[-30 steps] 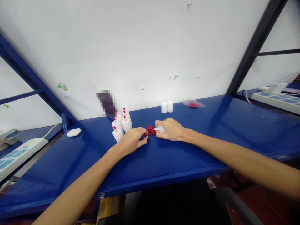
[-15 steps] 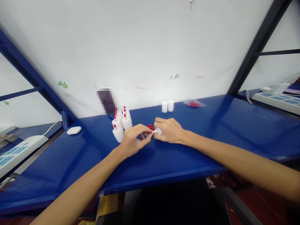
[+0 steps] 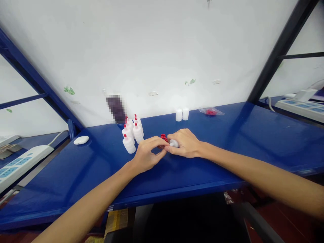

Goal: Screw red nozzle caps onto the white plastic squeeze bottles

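While the right hand [image 3: 184,143] is gripping a small white bottle [image 3: 174,143] lying sideways near the middle of the blue table [image 3: 227,148], the left hand [image 3: 148,156] is pinching at its nozzle end; what the fingertips are holding is too small to tell. Red caps [image 3: 164,137] are lying at 12 o'clock of the hands. Capped bottles [image 3: 131,132] are standing at 10 o'clock, two white cylinders [image 3: 182,114] at 1 o'clock.

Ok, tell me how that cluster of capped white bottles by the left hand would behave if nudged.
The capped bottles look like small, thin plastic, so probably light and easy to shove. They stand upright, tall for their bases and packed close together, so one nudge would likely topple several. Their round bodies might then roll on the glossy blue table.
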`<action>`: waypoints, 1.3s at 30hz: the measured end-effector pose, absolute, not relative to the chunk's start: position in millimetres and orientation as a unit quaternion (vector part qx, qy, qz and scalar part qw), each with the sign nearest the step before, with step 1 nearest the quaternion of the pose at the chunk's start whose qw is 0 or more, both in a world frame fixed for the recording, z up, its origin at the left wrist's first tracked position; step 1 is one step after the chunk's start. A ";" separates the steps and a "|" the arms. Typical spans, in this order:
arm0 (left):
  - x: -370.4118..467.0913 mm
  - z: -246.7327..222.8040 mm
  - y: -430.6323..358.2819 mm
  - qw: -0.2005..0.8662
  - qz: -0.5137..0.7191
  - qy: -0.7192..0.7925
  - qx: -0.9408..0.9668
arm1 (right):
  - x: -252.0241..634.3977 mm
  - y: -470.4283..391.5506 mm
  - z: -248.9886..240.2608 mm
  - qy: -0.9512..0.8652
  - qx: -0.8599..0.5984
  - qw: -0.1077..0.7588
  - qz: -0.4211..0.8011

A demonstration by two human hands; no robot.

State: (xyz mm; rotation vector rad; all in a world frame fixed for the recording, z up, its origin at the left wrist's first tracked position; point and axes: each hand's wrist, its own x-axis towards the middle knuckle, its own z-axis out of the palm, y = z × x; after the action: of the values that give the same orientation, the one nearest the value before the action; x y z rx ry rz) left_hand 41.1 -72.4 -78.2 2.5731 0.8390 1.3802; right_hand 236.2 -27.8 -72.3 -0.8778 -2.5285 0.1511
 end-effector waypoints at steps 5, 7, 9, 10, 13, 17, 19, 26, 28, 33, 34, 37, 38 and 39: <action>44.2 -78.5 -72.6 0.082 0.456 0.294 0.836 | 232.4 -28.1 -71.6 -0.906 -0.343 0.233 0.088; 45.1 -78.7 -72.6 0.097 0.455 0.297 0.834 | 232.5 -27.9 -71.1 -0.903 -0.348 0.229 0.099; 45.6 -78.8 -72.6 0.103 0.454 0.299 0.833 | 233.1 -27.8 -71.5 -0.903 -0.346 0.232 0.101; 45.7 -78.8 -72.8 0.104 0.452 0.300 0.833 | 233.5 -28.0 -72.0 -0.904 -0.342 0.237 0.098; 46.0 -79.4 -73.6 0.098 0.450 0.295 0.837 | 233.7 -29.3 -73.7 -0.906 -0.328 0.252 0.089; 48.8 -82.8 -74.9 0.089 0.449 0.278 0.845 | 232.5 -31.0 -75.0 -0.911 -0.300 0.262 0.111; 48.4 -82.6 -74.7 0.073 0.440 0.283 0.849 | 232.6 -30.3 -75.0 -0.909 -0.278 0.283 0.126; -18.1 -40.0 -66.0 -0.214 0.539 0.413 0.702 | 238.0 -25.1 -73.8 -0.895 -0.265 0.340 0.118; -47.2 -26.2 -64.0 -0.237 0.525 0.476 0.665 | 238.7 -23.8 -73.9 -0.895 -0.269 0.338 0.113; -77.0 -19.6 -61.6 -0.147 0.382 0.538 0.737 | 240.5 -20.2 -73.7 -0.892 -0.273 0.345 0.104; -75.8 -21.2 -61.0 -0.132 0.370 0.541 0.744 | 241.2 -19.5 -73.5 -0.894 -0.270 0.344 0.096; -69.2 -25.1 -59.3 -0.102 0.345 0.543 0.759 | 243.1 -18.3 -72.7 -0.902 -0.261 0.336 0.074; -67.7 -25.6 -58.8 -0.094 0.338 0.543 0.763 | 243.4 -18.3 -72.3 -0.903 -0.261 0.333 0.070; -66.9 -25.8 -58.5 -0.087 0.333 0.544 0.765 | 243.5 -18.4 -71.8 -0.904 -0.263 0.330 0.068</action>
State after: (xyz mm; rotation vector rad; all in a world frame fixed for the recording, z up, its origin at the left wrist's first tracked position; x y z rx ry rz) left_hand -66.9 -58.5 -25.8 2.5457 1.8117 1.1075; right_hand 243.5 -18.4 -71.8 -0.6874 -2.3655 0.1773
